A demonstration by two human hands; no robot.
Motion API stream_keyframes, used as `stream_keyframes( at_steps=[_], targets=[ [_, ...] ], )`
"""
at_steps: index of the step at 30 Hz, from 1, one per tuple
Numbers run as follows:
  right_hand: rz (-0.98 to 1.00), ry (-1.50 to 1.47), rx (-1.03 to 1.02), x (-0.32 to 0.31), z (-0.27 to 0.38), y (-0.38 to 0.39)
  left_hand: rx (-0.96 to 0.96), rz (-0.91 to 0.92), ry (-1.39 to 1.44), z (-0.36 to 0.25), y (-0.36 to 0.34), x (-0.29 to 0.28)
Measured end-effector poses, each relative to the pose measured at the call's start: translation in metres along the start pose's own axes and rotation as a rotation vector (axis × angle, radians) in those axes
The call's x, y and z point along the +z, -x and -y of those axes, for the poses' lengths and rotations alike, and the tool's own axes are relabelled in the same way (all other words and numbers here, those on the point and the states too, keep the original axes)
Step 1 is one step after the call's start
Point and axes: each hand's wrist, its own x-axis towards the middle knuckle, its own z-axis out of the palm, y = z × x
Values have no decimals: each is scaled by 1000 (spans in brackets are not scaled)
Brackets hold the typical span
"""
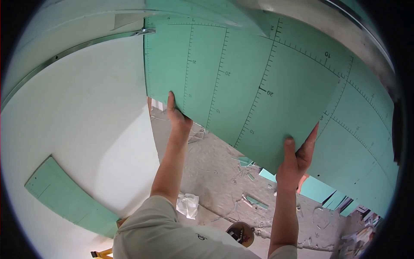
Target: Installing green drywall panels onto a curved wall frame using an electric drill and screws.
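A large green board (243,90) printed with ruler scales fills the upper middle and right. My left hand (179,112) grips its lower edge toward the left, thumb lying on the printed face and the other fingers hidden behind. My right hand (296,157) holds the board farther right near its lower edge, thumb upright on the face and a finger reaching up along a faint vertical line. The board's left edge meets a white wall or panel (86,112), near the end of a curved metal strip (77,44) fixed across it.
A curved green strip (69,194) lies against the white surface at lower left, near a yellow object (99,254). Below the board, the dusty floor (185,155) carries green offcuts (317,187), a crumpled white bag (187,205) and a bucket (246,233) with tools. A curved metal edge (362,26) crosses the top right.
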Motion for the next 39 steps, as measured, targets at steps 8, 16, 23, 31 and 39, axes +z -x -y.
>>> stream_keyframes(
  at_steps=[8, 16, 23, 31, 39],
  targets=[
    [13, 129, -126, 20, -18, -25, 3, -45, -20, 9, -14, -3],
    [38, 243, -271, 23, -50, -35, -27, -105, -11, 20, -42, -27],
    [420, 402, 172, -18, 6, -69, -72, -7, -63, 9, -37, -32],
    [556, 1352, -409, -34, 34, -86, -54, -180, -85, 4, -38, -18],
    [672, 1276, -754, -37, 14, -129, 21, -91, -182, 14, -44, -35]
  ],
)
